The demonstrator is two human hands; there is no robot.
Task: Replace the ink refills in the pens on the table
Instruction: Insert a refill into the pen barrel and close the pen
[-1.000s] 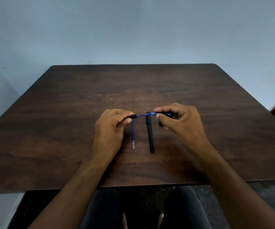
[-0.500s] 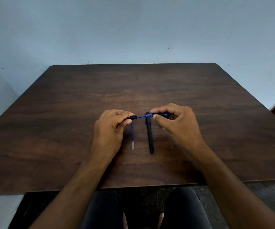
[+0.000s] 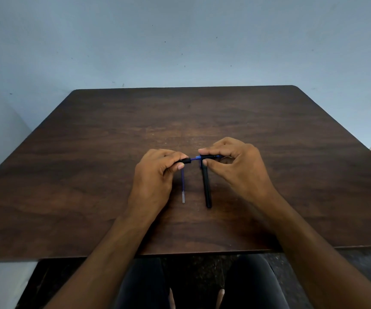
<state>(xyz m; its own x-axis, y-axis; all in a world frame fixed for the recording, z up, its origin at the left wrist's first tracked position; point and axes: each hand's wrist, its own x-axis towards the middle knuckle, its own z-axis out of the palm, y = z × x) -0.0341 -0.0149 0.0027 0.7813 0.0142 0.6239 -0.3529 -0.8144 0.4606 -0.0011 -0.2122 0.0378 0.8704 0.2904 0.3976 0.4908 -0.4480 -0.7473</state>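
Pen barrel (image 3: 210, 156), black, mid-frame above the table (image 3: 90, 175): pinched by right hand (image 3: 235, 166). Blue refill (image 3: 193, 159) bridges to black tip piece (image 3: 185, 161), pinched by left hand (image 3: 157, 175). Below, lying flat: loose blue refill (image 3: 183, 186); beside it, second black pen (image 3: 206, 188).

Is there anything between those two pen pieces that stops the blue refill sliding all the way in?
Nothing visible blocks it. The blue refill spans the open gap between the tip piece pinched by the left hand and the barrel held by the right hand.
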